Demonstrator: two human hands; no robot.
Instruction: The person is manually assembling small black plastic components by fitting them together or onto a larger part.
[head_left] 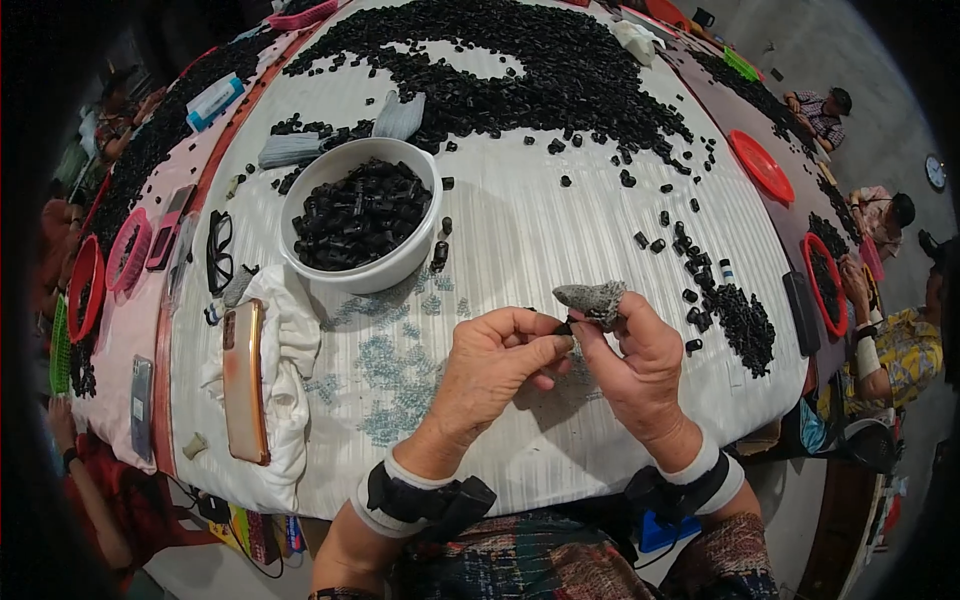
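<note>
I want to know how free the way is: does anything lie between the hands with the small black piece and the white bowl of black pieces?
Nothing tall does. Between the small black piece, pinched by the left hand and right hand, and the white bowl lie only flat scattered clear bits on the table.

Left hand (495,355) and right hand (635,350) raised together, fingertips meeting in a pinching grip, wrists strapped.

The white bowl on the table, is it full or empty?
Mostly full. The white bowl stands upright and holds a heap of small black parts reaching close to its rim.
</note>
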